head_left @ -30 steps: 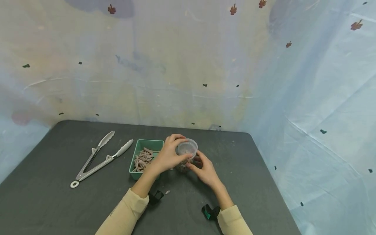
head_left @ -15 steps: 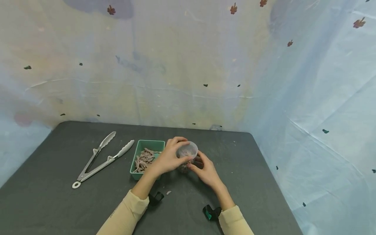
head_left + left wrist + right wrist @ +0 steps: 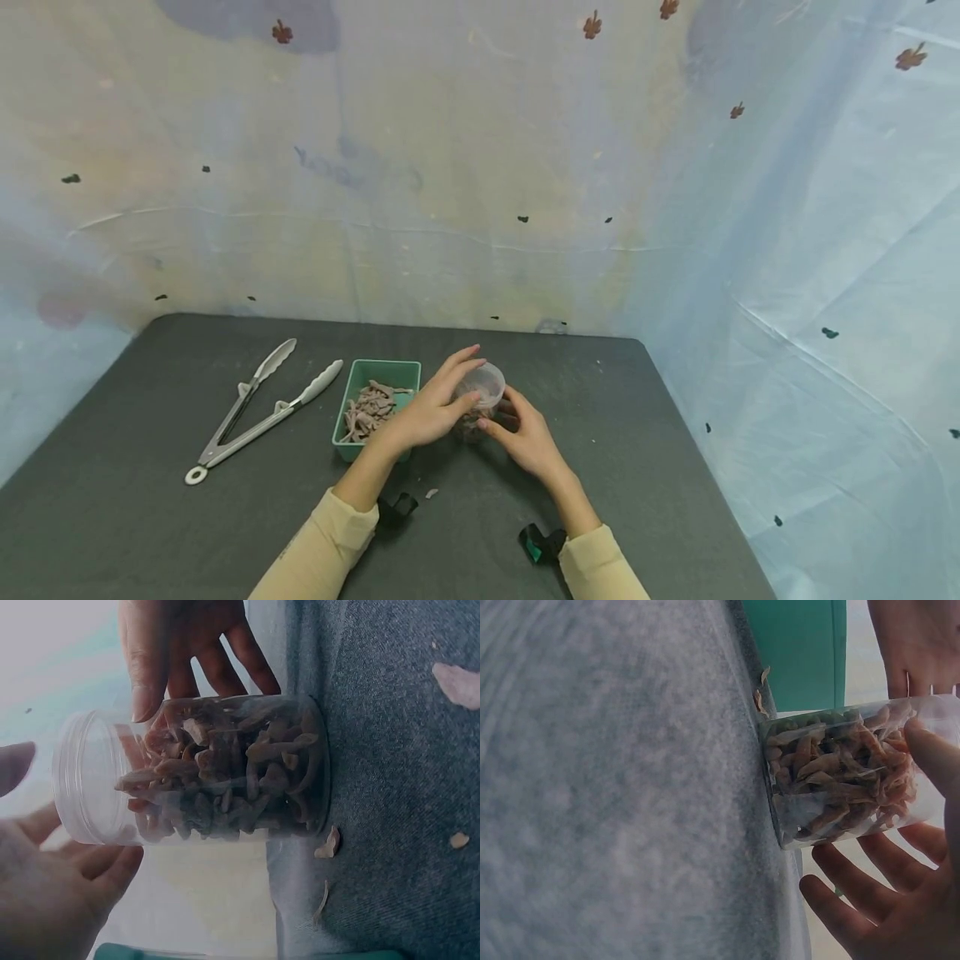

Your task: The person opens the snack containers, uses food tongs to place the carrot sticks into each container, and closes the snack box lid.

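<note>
A clear plastic jar (image 3: 217,769) stands upright on the dark table, partly filled with brownish dried strips. Its clear ridged lid (image 3: 486,382) is on the top. My right hand (image 3: 528,437) holds the jar's side, thumb in front and fingers round the back. At the lid's left side my left hand (image 3: 427,412) has its fingers spread and extended; in the left wrist view its thumb stands apart from the rim. Left of the jar, partly behind my left forearm, sits a green tub (image 3: 386,371) with more greyish-brown strips (image 3: 369,410).
Metal tongs (image 3: 247,433) with pale tips lie spread on the table (image 3: 637,467) at the left. A few loose scraps (image 3: 431,493) lie in front of the jar. A patterned plastic sheet (image 3: 465,167) hangs behind and to the right.
My left hand's fingers have straightened and spread from their curled grip round the lid. My right hand keeps its hold on the jar, which stays in place.
</note>
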The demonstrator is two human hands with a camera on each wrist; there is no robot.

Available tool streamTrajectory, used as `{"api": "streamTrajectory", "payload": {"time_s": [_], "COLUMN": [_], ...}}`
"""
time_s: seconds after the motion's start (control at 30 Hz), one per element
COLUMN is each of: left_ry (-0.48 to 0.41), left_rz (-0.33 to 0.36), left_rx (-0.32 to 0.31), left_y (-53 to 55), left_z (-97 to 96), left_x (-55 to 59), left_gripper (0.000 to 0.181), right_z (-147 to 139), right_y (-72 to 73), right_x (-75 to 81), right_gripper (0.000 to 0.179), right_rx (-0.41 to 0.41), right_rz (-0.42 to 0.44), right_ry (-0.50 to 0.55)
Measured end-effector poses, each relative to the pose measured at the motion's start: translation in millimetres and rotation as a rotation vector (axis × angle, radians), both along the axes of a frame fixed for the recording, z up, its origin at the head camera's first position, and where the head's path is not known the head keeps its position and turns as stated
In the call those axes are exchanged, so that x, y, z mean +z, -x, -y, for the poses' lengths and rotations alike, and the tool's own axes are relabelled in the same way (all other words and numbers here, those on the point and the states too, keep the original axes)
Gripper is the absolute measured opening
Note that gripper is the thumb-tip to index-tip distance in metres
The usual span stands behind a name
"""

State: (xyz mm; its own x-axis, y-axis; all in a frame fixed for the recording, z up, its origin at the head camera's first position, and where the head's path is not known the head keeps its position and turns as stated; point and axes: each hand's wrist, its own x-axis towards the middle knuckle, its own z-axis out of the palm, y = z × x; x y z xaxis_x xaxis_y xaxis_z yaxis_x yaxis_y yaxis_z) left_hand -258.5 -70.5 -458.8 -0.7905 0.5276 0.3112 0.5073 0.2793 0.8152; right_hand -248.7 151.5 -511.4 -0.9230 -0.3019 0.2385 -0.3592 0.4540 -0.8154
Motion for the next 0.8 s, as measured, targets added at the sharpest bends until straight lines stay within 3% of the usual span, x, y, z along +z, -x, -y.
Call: {"api": "streamTrajectory", "payload": {"time_s": [0.17, 0.3, 0.6, 0.8], "left_ry": [0.008, 0.039, 0.046, 0.05], "left_rz": [0.027, 0.05, 0.028, 0.006], "left_rx": [0.12, 0.156, 0.132, 0.077], "left_y": [0.9, 1.0, 1.8, 2.4], "left_z": [-1.1, -3.1, -2.2, 2.5], "left_x": [-4.1, -5.6, -5.5, -5.1], "left_gripper": [0.061, 0.065, 0.063, 0.063], "right_z": [3.1, 3.7, 1.4, 1.3], "right_y": [-0.8, -1.9, -2.2, -2.1], "right_x": [1.7, 3.6, 4.1, 2.5], "right_gripper": [0.068, 0.067, 0.067, 0.067], "right_rx": [-0.021, -0.022, -0.01, -0.001], "right_rz": [0.025, 0.04, 0.036, 0.039], "right_ry": [0.032, 0.046, 0.044, 0.054]}}
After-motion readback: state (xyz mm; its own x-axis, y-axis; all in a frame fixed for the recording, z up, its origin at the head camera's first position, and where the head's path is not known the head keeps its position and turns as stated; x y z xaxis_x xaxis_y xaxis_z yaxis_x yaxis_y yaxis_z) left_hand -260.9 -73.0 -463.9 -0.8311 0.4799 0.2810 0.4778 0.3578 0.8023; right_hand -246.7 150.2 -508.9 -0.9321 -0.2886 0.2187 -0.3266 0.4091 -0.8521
